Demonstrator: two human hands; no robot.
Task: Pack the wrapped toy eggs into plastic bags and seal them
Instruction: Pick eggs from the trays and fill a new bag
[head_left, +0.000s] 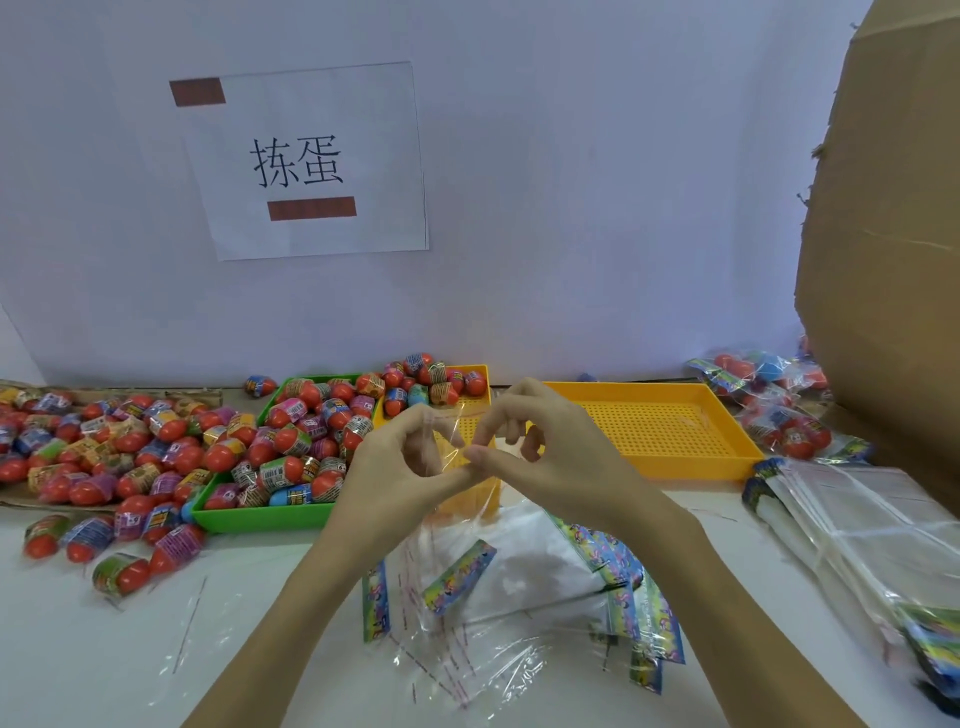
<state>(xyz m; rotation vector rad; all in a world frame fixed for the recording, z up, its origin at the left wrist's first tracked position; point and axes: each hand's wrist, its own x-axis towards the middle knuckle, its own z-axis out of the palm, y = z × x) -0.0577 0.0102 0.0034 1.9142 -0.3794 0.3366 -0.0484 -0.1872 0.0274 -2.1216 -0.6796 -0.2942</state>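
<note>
From the head view, both hands are raised over the middle of the surface (130, 649), working one clear plastic bag (457, 467). The left hand (400, 457) pinches its upper edge between thumb and fingers, and the right hand (540, 441) pinches the film just beside it, likely to pull the mouth apart before any egg goes in; the bag looks empty. Under the wrists lies a loose pile of spare bags (519, 597) with printed header cards, kept within easy reach. The green tray (260, 519) at left is heaped with wrapped toy eggs (291, 447), and more lie scattered on the surface beyond it. A smaller yellow tray (480, 371) behind the hands holds several eggs at its far end. The large yellow tray (727, 452) at right holds nothing visible. Filled bags (763, 410) lie beyond it, beside a cardboard box (893, 260).
</note>
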